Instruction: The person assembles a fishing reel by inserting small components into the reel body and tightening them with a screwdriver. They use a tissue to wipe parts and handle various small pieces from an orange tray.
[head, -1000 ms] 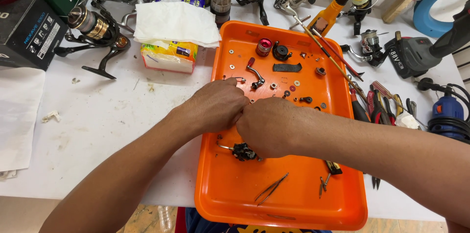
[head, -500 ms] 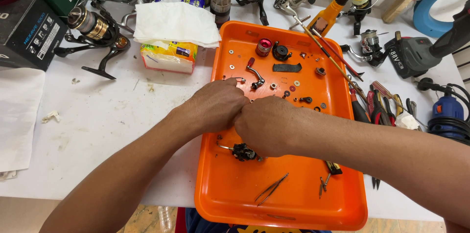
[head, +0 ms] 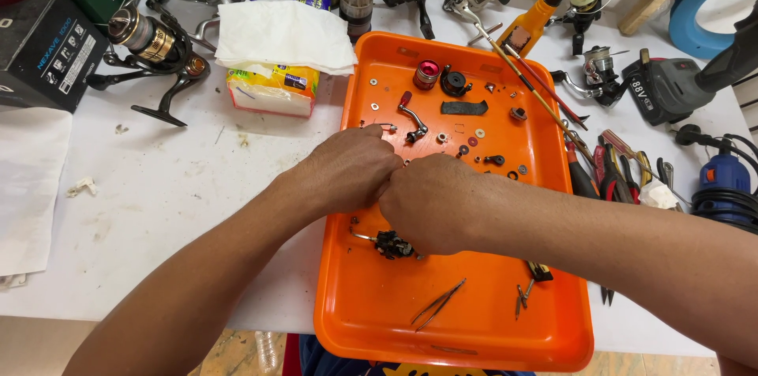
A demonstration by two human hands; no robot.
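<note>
Clutter of metal fishing reels [head: 154, 44] and power tools rims a scuffed white table [head: 158, 194]. Over the glossy orange plastic tray [head: 379, 321], the left hand [head: 347, 171] and right hand [head: 434, 202] press together, fingers curled; what they pinch is hidden. A small black reel part [head: 392, 245] lies just below them, thin tweezers [head: 438, 302] nearer the person.

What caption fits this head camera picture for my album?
Left hand and right hand meet over an orange tray of small parts.

A single head-worn camera looks steeply down and forward from close above the white surface [head: 158, 202]. The orange tray [head: 379, 321] fills the centre, both forearms enter from the bottom edge, and clutter lines the far edge.
</note>
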